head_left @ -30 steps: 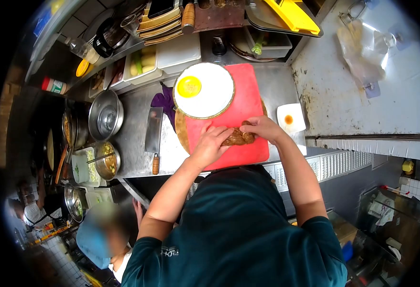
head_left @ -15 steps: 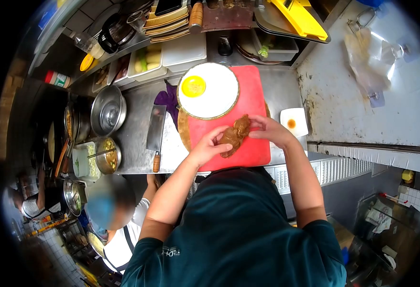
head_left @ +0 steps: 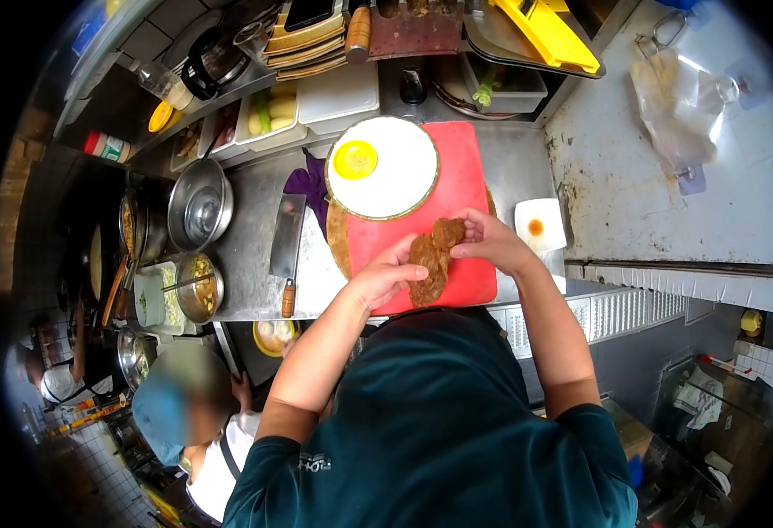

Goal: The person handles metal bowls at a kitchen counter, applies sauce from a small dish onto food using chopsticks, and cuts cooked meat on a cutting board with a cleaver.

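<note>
A lumpy brown piece of cooked meat point(head_left: 430, 275) is held just above the red cutting board point(head_left: 470, 176). My left hand point(head_left: 390, 276) grips its left side, thumb across the front. At the upper right end, my right hand point(head_left: 490, 245) pinches it between thumb and fingers. Behind the meat, a large white plate point(head_left: 404, 180) rests on the board with a small yellow dish point(head_left: 355, 159) on it. A cleaver point(head_left: 288, 236) with a wooden handle lies on the steel counter to the left.
A small square white dish point(head_left: 540, 224) with brown sauce sits right of the board. On the left are steel bowls point(head_left: 200, 207) and a purple cloth point(head_left: 309, 183). A co-worker point(head_left: 194, 409) stands at lower left, near a yellow-rimmed bowl point(head_left: 274, 336) of round white items.
The meat has turned more upright, with its broad face toward me, and both hands have shifted slightly with it. The co-worker has moved left, and the yellow-rimmed bowl has come into view.
</note>
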The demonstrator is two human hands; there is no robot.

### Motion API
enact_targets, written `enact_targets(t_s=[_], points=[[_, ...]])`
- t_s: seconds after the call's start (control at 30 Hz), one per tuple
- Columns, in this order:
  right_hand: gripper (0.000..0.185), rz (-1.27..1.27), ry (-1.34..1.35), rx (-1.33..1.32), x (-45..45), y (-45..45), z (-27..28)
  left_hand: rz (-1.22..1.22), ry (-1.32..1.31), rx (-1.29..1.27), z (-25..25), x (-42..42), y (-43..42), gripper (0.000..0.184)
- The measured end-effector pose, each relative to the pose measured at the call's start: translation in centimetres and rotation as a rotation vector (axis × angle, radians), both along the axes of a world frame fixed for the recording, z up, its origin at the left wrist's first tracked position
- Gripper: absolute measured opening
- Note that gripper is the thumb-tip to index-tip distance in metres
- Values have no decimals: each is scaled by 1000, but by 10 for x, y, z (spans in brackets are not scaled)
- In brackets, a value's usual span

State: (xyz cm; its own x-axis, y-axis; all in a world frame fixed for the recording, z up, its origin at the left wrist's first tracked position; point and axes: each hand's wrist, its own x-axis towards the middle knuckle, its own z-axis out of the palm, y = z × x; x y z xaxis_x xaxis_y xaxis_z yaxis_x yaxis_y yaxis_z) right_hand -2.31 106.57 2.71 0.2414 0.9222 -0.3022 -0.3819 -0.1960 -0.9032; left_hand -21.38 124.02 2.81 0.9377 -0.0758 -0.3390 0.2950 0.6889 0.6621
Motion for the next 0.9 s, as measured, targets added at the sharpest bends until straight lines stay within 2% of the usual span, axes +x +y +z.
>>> enact_targets(t_s=[0.13,0.2,0.33,0.43,0.5,0.6,0.7,0.9], points=[[46,-11,-19,-7,-3,-1,-2,21,5,27,-3,-2,-2,57],[51,-39,-10,-3,-6,-1,0,33,9,25,-7,-2,-3,56],[64,-118,-121,-41,-11,0,3,45,3,202,-9,-3,-1,56],[68,-152,-15,-69,-7,-2,-3,9,-12,378,0,-3,-1,53],[63,-127,-90,-90,-8,0,-4,-15,14,523,8,-3,-4,52],[58,-64,-77,-76,-14,2,7,30,-326,1362,9,0,-5,52],[55,-37,-91,-50,-16,2,19,61,-362,1400,12,0,-7,53],[55,-4,-91,-57,-10,-3,19,12,-301,1302,14,-1,-7,51]])
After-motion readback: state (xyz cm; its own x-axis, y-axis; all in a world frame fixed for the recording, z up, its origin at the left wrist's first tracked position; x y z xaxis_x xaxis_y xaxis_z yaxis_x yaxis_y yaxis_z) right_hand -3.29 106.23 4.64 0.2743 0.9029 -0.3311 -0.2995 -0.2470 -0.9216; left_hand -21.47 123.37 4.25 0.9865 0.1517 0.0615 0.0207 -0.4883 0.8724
